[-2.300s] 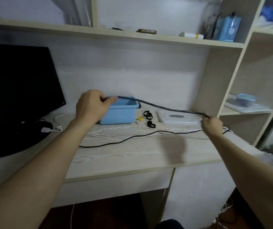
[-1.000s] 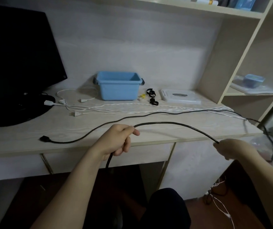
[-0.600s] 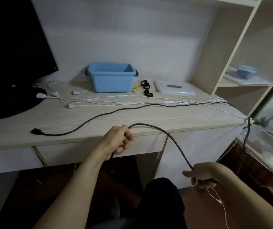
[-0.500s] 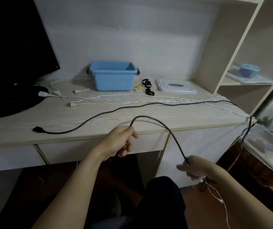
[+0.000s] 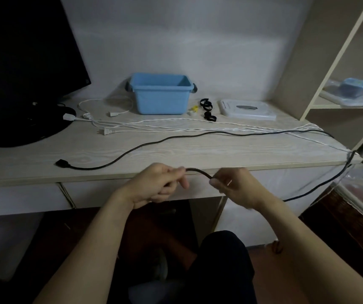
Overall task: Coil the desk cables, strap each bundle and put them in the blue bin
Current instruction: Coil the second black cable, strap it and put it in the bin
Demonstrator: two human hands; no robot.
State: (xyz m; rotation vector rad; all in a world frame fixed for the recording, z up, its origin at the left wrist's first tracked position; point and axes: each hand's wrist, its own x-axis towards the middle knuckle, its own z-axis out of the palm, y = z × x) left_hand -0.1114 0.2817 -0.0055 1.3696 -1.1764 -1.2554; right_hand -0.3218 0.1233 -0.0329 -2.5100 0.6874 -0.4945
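Holding a short arc of black cable [image 5: 198, 171] between them, both hands sit at centre frame, just in front of the desk [image 5: 176, 154] edge. Left hand [image 5: 158, 185] has fingers curled, pinching the cable at its fingertips; right hand [image 5: 234, 186] grasps the other end of the arc with thumb and curled fingers. Hands are near each other, not touching.

More black cable lies across the desk: the plug end sits at centre left, the run snakes rightward along the desktop, drops over the right desk corner and hangs down the side at right of frame. Cannot tell how the hanging part links to the piece in the hands.

Blue bin [image 5: 160, 93] stands upright at the back of the desk, upper centre, against the wall; from this angle its inside looks dark, contents cannot be told. White cables [image 5: 176, 126] lie stretched in front of the bin, several strands running left to right, with white plugs at their left ends, one loop curling left of the bin. Black straps [image 5: 206, 108] sit just right of the bin, two or three small rings, beside a small yellow-white item too small to identify.

White flat device [image 5: 247, 109] lies right of the straps. Black monitor [image 5: 22, 62] fills upper left, its round base on the desk. Shelf unit [image 5: 340, 73] at right, holding a blue container [image 5: 355, 87] on clear plastic. Dark trouser leg shows at bottom centre.
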